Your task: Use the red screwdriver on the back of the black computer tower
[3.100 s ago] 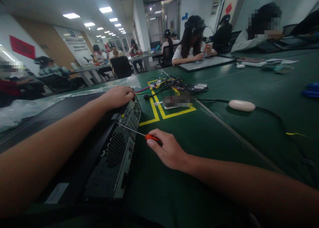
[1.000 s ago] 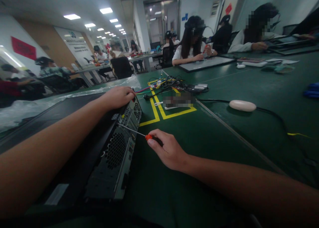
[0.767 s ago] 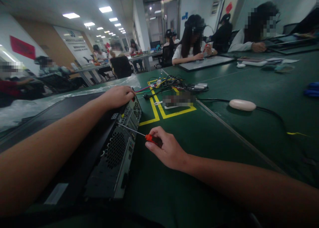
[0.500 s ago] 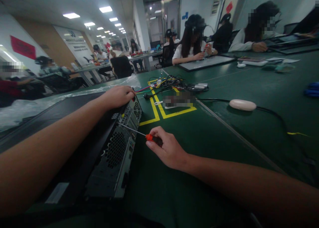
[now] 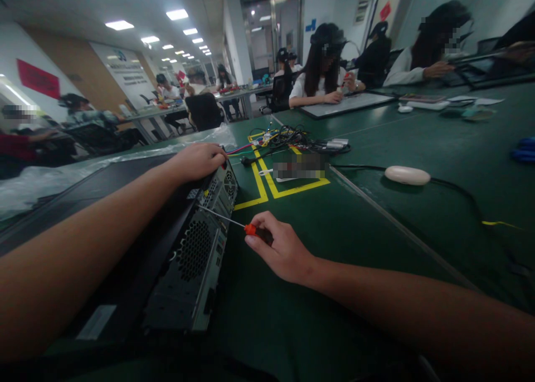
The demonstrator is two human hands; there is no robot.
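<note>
A black desktop computer case lies on its side at the left, its vented rear panel facing right. My left hand rests on the far rear corner of the case, its fingers curled over the edge. My right hand is closed round the handle of a screwdriver with an orange collar. Its thin shaft points left, and the tip meets the rear panel near the upper edge. The screw at the tip is too small to make out.
Tangled cables lie on the green table beyond the case, near yellow tape. A white oval cable piece sits right, on a black cord. Plastic sheeting lies at the left. Across the table, co-workers handle flat panels.
Both my hands, the screwdriver and the case stay almost in place. Across the table at the right, a co-worker's hand and dark panel have shifted slightly upward.
</note>
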